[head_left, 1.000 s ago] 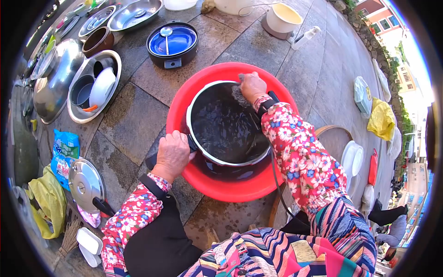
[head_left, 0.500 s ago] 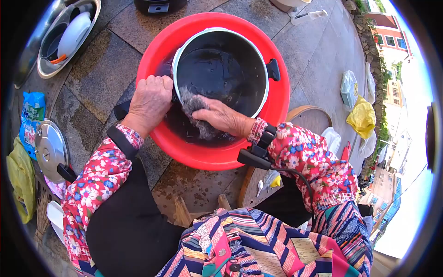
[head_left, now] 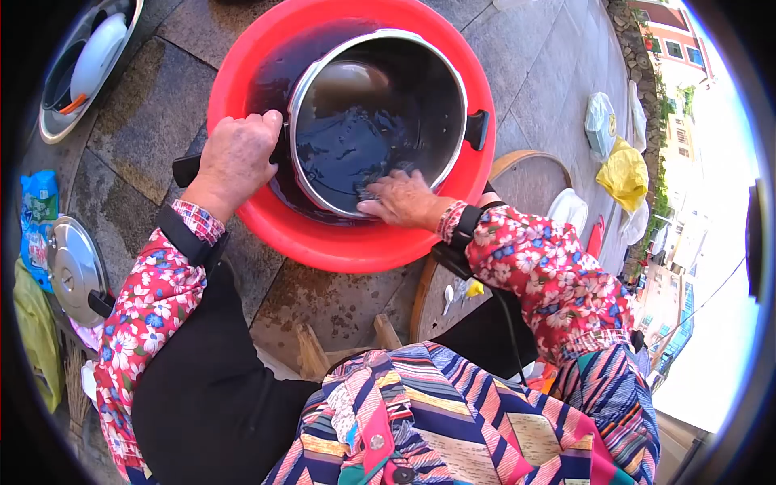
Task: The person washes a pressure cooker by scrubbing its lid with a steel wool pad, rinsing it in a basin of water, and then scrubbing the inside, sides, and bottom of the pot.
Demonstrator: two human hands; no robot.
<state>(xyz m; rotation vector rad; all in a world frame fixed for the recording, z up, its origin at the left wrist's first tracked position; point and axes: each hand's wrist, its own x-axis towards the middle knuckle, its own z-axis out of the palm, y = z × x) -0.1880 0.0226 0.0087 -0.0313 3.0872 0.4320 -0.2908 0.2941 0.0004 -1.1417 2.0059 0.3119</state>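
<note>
To work the pot (head_left: 440, 105) well, the left hand (head_left: 237, 158) should hold it steady while the right hand (head_left: 406, 199) rubs its inner wall evenly. The left fingers are wrapped round a black handle (head_left: 186, 170), the pot just to their right in the red basin (head_left: 356, 252); the right fingers reach over its rim into the opening, their grip impossible to tell.

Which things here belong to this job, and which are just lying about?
Job: silver-rimmed pot; handle, in the left hand; right hand at the pot; red basin around it.
Lying about, apparently: blue packet; yellow bag; white spoon.
</note>
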